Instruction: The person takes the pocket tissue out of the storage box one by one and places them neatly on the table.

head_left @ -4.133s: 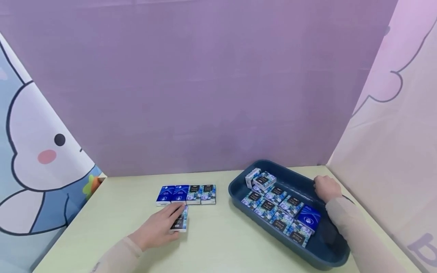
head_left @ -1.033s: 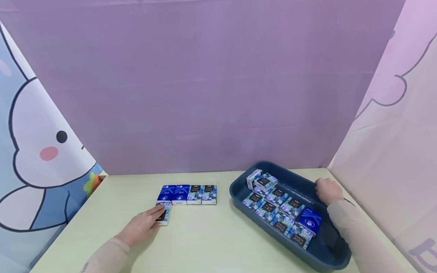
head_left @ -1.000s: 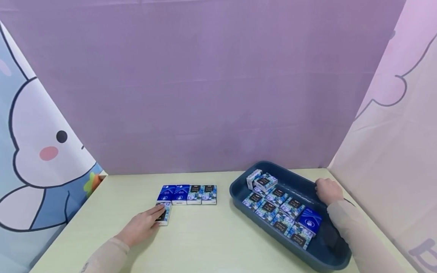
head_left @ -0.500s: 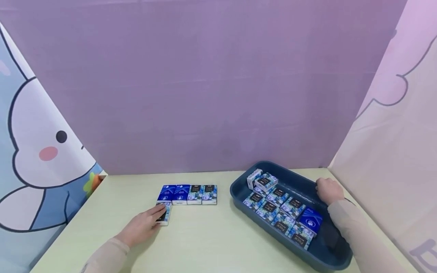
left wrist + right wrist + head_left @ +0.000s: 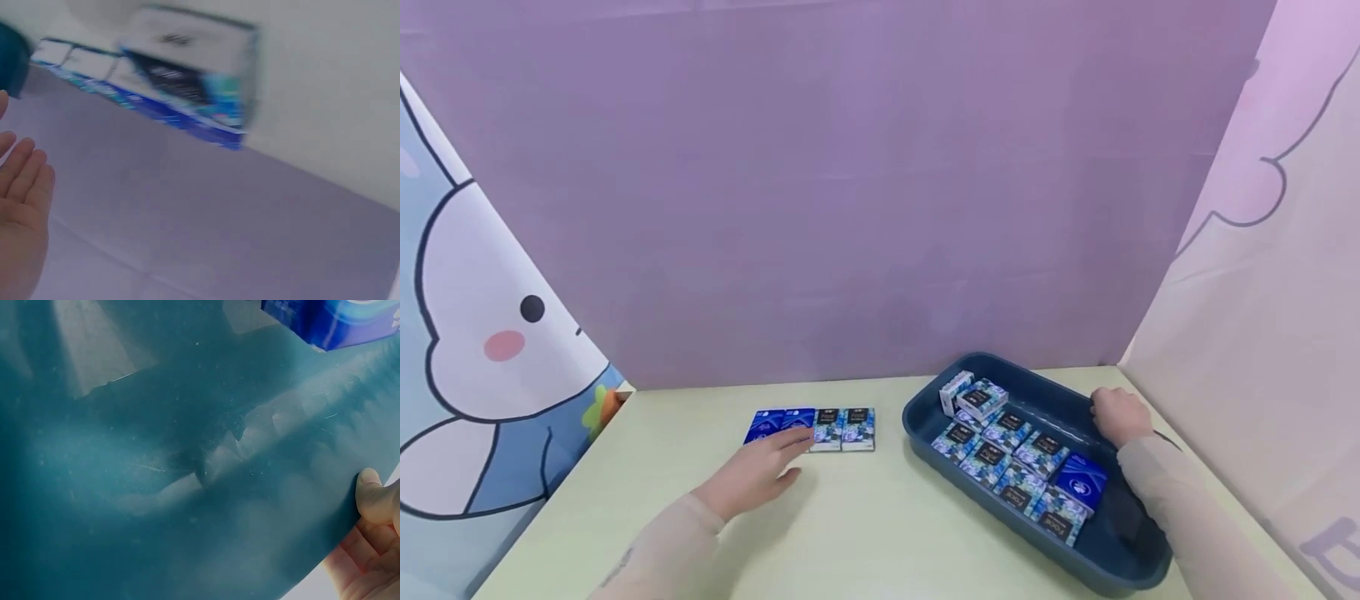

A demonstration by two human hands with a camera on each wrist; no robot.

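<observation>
My left hand [image 5: 756, 473] is held over the table in front of a row of small tissue packs, fingers extended and holding nothing. In that row, a blue tissue pack [image 5: 763, 423] stands at the left end and a floral tissue pack [image 5: 858, 429] at the right. Another floral pack [image 5: 194, 78] lies in front of the row's left end in the left wrist view, apart from the fingers; the hand hides it in the head view. My right hand [image 5: 1118, 414] grips the far right rim of a dark blue tray [image 5: 1127, 550], thumb over the edge [image 5: 370, 481].
Inside the tray lie several floral tissue packs [image 5: 987, 462] and one blue pack [image 5: 1081, 481]. A floral pack [image 5: 956, 392] leans on edge at the tray's left end. A purple backdrop [image 5: 880, 208] rises behind the pale table [image 5: 850, 533].
The floral pack was slid left to below the row's left end. Since half a second ago, my left hand has let go of it and moved right. My right hand stays on the tray.
</observation>
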